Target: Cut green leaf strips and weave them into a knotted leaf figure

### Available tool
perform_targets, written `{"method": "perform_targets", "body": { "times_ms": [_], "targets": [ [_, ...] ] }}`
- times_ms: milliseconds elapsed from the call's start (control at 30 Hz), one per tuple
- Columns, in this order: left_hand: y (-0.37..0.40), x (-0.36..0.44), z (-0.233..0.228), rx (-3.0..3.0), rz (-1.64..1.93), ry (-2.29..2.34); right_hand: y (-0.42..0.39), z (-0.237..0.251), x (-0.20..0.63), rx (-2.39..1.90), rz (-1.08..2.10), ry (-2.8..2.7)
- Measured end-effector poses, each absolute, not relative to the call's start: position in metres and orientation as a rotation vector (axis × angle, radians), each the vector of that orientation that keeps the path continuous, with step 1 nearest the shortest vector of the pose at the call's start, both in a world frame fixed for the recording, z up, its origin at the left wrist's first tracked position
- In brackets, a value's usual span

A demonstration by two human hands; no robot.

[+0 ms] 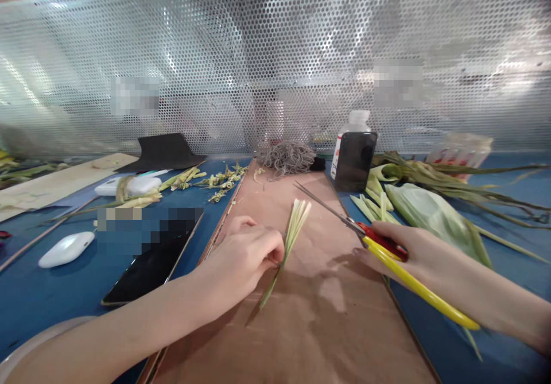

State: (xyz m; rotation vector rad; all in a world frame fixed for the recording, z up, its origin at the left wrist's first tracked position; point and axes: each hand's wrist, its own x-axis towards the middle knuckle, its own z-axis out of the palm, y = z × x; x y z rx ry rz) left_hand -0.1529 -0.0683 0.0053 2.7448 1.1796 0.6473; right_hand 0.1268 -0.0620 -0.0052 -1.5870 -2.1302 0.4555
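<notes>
Fingers (276,245) of the left hand (249,252) pinch slender green strips (293,232), the right hand (424,260) clasping smooth-handled scissors (379,253).

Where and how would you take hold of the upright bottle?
Probably by its cap, coming from above: the bottle stands upright with its narrow top exposed, while a dark rectangular slab covers most of its front.

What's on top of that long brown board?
At the far end of the board is tangled grey string; nearer, the left hand holds green strips. I can't see what that hand covers.
</notes>
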Motion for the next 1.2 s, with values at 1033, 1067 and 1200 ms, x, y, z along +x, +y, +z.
{"method": "perform_targets", "body": {
  "times_ms": [1033,1067,1200],
  "targets": [
    [-0.077,-0.154,0.022,3.515,0.552,0.497,-0.108,0.030,0.123,-1.575,-0.422,-2.642],
    [-0.077,-0.154,0.022,3.511,0.577,0.466,-0.112,0.033,0.123,-1.623,-0.386,-2.641],
    [-0.077,-0.153,0.016,3.500,0.716,0.366,-0.128,0.052,0.120,-1.803,-0.290,-2.661]
  ]
}}
